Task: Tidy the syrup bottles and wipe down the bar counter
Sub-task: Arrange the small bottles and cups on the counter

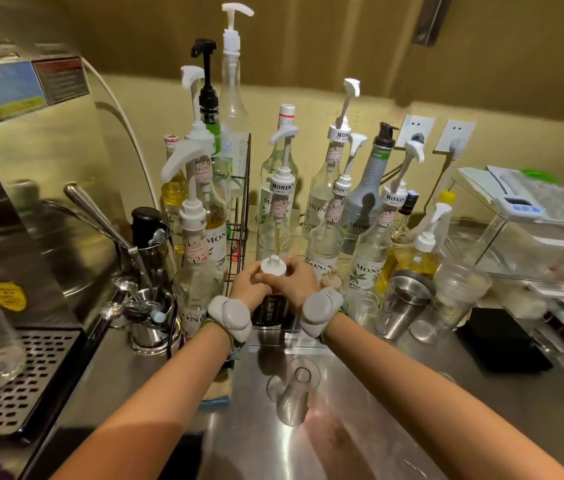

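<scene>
Steel counter (360, 427) under yellow wall (308, 98).

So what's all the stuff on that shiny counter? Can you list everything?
Dark bottle with white cap: one, counter middle, held by both hands.
Pump syrup bottles: about a dozen, mostly clear with white pumps, standing at the back.
Grey bottle: one, black pump, among them.
Wire rack: one, black, left of middle.
Metal tins: two, silver, holding spoons, left.
Metal cup: one, silver, right.
Clear glass: one, lying on the counter near the front.
Glass jar: one, clear, right.
Drip tray: one, black, far left.
Wall sockets: two, white.
Left hand: grips the bottle.
Right hand: fingers curled round the cap.
</scene>
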`<state>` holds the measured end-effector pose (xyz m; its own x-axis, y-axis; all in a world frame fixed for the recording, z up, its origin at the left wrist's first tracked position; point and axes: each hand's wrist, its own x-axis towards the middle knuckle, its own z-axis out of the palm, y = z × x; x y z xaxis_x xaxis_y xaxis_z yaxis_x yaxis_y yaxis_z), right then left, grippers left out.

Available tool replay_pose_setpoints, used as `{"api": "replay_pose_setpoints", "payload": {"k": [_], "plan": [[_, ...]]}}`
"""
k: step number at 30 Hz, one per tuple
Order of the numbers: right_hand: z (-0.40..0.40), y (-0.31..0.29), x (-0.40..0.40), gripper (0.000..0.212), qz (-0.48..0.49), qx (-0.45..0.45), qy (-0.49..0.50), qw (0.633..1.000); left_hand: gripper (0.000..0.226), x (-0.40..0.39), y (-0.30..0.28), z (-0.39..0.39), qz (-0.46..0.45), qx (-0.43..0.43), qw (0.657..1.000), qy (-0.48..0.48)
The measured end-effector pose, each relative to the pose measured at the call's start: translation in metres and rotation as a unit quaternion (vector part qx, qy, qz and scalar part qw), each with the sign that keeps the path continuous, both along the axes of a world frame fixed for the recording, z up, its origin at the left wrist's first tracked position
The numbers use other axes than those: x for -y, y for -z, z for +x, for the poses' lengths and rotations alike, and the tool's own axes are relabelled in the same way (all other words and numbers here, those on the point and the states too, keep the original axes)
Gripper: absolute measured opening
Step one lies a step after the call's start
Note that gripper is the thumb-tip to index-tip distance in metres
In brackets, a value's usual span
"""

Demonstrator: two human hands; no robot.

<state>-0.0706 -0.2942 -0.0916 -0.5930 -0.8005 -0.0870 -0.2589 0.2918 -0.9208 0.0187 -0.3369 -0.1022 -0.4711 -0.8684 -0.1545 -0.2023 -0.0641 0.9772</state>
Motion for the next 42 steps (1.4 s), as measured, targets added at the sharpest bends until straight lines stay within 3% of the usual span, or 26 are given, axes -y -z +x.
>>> {"api": "replay_pose_setpoints", "payload": {"k": [8,15,31,34,38,42], "plan": [[0.0,0.003,0.006,0.05,0.035,0.041,-0.039,0.998,0.066,0.003,0.004,0.003,0.025,-0.015,1.0,-0.008],[-0.006,0.014,0.002,0.043,0.086,0.041,-0.062,0.993,0.067,-0.002,0.01,0.003,0.051,0.01,0.999,0.01],[-0.012,0.025,-0.011,0.039,0.105,0.062,-0.079,0.989,0.069,0.0,0.013,-0.003,0.052,0.074,0.995,0.029],[-0.011,0.022,-0.021,0.033,0.122,0.061,-0.068,0.988,0.052,-0.006,0.004,0.001,0.057,0.07,0.995,0.03],[-0.008,0.027,-0.038,0.033,0.137,0.078,-0.047,0.986,0.084,-0.017,-0.001,0.007,0.057,0.082,0.995,0.031],[-0.007,0.033,-0.057,0.032,0.146,0.076,-0.053,0.985,0.073,-0.03,-0.001,0.015,0.047,0.115,0.992,0.025]]}}
